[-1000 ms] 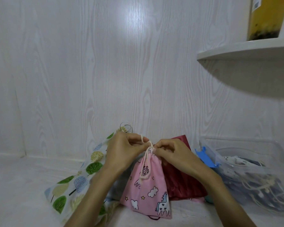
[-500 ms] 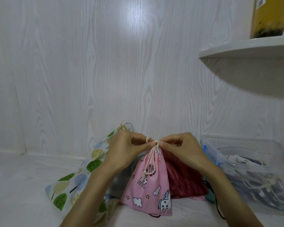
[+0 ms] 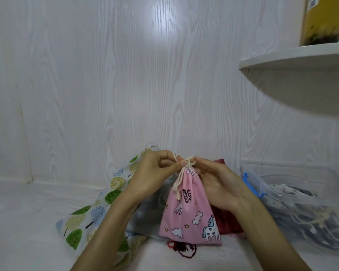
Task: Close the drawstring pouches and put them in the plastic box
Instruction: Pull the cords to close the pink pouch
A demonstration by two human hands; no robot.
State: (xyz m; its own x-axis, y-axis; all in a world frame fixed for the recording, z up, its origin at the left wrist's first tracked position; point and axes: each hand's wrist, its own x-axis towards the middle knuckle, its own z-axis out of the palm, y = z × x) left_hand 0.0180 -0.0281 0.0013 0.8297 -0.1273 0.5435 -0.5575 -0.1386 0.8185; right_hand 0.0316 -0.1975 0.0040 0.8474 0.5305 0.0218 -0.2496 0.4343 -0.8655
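Note:
A pink unicorn drawstring pouch (image 3: 192,214) hangs in front of me, its mouth gathered tight. My left hand (image 3: 155,173) pinches the cream cord (image 3: 181,177) at the pouch's neck from the left. My right hand (image 3: 217,184) pinches the cord's knot from the right, with its palm turned towards me. A tree-print pouch (image 3: 90,218) lies on the left behind my left forearm. A dark red pouch (image 3: 226,222) lies behind the pink one. The clear plastic box (image 3: 301,204) stands at the right and holds several pouches with cords.
A white wood-grain wall rises close behind the pouches. A white shelf (image 3: 294,59) juts out at the upper right with a yellow package (image 3: 323,18) on it. A grey pouch (image 3: 149,216) lies under the pink one. The box has blue latches (image 3: 251,184).
The hands lifted the pouch's neck slightly and drew closer together at the knot. My right hand turned palm-up. The view tilted a little upward.

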